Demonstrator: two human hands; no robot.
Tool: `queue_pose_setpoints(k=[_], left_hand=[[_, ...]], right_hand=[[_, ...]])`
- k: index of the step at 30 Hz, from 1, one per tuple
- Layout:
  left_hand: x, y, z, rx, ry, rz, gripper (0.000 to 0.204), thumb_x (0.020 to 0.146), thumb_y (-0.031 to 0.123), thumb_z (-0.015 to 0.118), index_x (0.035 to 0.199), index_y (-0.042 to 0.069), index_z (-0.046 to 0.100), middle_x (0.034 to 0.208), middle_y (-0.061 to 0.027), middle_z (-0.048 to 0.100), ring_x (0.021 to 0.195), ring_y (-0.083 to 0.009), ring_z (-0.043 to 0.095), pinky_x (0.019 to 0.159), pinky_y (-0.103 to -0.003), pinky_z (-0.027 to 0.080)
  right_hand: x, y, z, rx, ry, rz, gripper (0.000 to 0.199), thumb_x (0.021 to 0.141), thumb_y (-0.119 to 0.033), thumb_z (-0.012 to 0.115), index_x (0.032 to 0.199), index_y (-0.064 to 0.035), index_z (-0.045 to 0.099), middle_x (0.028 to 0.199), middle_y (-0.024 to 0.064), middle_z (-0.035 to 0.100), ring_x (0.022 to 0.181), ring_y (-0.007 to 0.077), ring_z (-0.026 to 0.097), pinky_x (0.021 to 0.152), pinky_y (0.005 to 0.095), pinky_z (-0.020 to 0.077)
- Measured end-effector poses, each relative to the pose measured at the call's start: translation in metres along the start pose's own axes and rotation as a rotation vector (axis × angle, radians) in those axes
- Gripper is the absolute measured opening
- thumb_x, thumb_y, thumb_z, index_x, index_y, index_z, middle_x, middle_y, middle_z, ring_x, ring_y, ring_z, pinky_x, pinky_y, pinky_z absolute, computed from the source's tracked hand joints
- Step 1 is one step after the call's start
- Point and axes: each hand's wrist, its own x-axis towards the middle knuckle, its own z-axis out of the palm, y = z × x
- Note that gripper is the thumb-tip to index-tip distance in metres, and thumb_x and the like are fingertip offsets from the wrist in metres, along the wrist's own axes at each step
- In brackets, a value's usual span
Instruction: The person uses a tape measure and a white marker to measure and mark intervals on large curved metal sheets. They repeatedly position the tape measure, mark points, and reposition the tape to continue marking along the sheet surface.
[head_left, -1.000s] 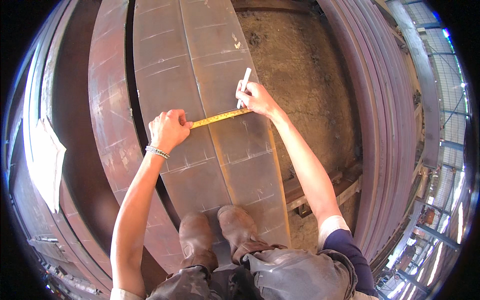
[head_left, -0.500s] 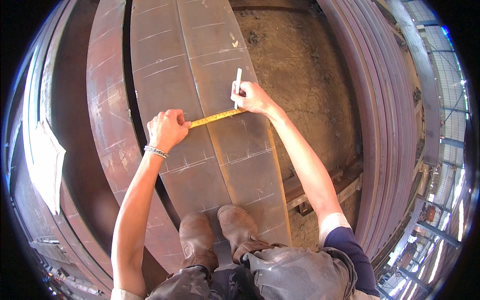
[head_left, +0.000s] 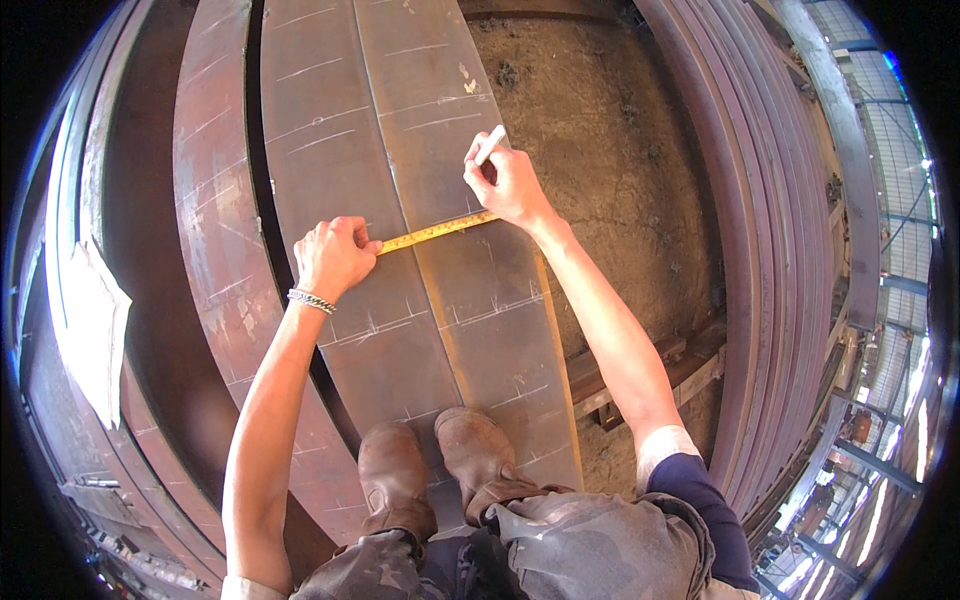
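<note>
A yellow tape measure blade (head_left: 435, 232) lies across a wide brown steel beam (head_left: 400, 290). Its left end is pinched by my left hand (head_left: 333, 257), whose fingers are closed near the middle of the surface. At the beam's right side, my right hand (head_left: 508, 187) grips a white marking stick (head_left: 490, 145) that tilts up to the right, clear of the steel. The blade's right end runs under that hand, where it is hidden. White chalk lines (head_left: 375, 330) and short ticks cross the surface before and beyond the blade.
My brown boots (head_left: 390, 465) stand on the beam. A dark gap separates it from a reddish beam (head_left: 225, 220) on the left, where a white sheet (head_left: 95, 335) lies farther out. Brown ground (head_left: 620, 200) lies lower at right, before stacked steel beams (head_left: 775, 250).
My right hand has lifted the white stick off the steel beside the blade and tilted it to the right. The left hand and the tape blade stay nearly in place.
</note>
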Motion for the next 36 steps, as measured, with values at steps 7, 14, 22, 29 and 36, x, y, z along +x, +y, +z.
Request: queue_pose_setpoints(k=[7, 14, 22, 29, 36], left_hand=[[0.000, -0.001, -0.003, -0.045, -0.035, 0.040, 0.027, 0.080, 0.037, 0.074, 0.081, 0.011, 0.068, 0.086, -0.0073, 0.075, 0.085, -0.0299, 0.071, 0.075, -0.044, 0.053], [-0.008, -0.011, -0.017, -0.102, -0.036, 0.002, 0.029, 0.082, 0.040, 0.073, 0.082, 0.012, 0.069, 0.091, -0.0076, 0.076, 0.089, -0.0263, 0.072, 0.077, -0.040, 0.054], [-0.003, -0.116, -0.069, -0.038, 0.000, 0.019, 0.026, 0.080, 0.036, 0.076, 0.078, 0.011, 0.068, 0.078, -0.0033, 0.072, 0.076, -0.0221, 0.069, 0.070, -0.039, 0.051], [-0.017, -0.156, -0.076, 0.024, 0.046, -0.042, 0.027, 0.079, 0.037, 0.076, 0.079, 0.011, 0.070, 0.075, -0.0043, 0.070, 0.075, -0.0217, 0.067, 0.068, -0.039, 0.051], [-0.014, -0.157, -0.065, 0.027, 0.029, 0.019, 0.028, 0.080, 0.036, 0.076, 0.078, 0.009, 0.070, 0.076, -0.0074, 0.071, 0.074, -0.0232, 0.069, 0.068, -0.039, 0.052]], right_hand=[[-0.010, 0.002, -0.013, 0.199, 0.096, 0.118, 0.007, 0.090, -0.007, 0.062, 0.086, -0.0047, 0.057, 0.065, 0.0018, 0.061, 0.058, 0.0065, 0.056, 0.055, 0.0259, 0.0434], [-0.009, -0.014, -0.030, 0.272, 0.143, 0.165, 0.006, 0.097, -0.006, 0.057, 0.091, -0.0053, 0.057, 0.074, 0.0002, 0.060, 0.062, 0.0038, 0.055, 0.054, 0.0191, 0.0435], [-0.015, -0.031, -0.032, 0.431, 0.149, 0.210, 0.006, 0.094, -0.005, 0.059, 0.088, -0.0056, 0.058, 0.073, -0.0002, 0.059, 0.063, 0.0039, 0.056, 0.054, 0.0201, 0.0437], [-0.017, -0.034, -0.018, 0.403, 0.109, 0.278, 0.009, 0.097, -0.007, 0.057, 0.088, -0.0064, 0.058, 0.072, -0.0009, 0.059, 0.060, 0.0027, 0.054, 0.053, 0.0188, 0.0429], [-0.017, -0.034, -0.011, 0.422, 0.075, 0.288, 0.009, 0.097, -0.007, 0.057, 0.088, -0.0065, 0.058, 0.071, -0.0011, 0.058, 0.059, 0.0026, 0.054, 0.053, 0.0182, 0.0430]])
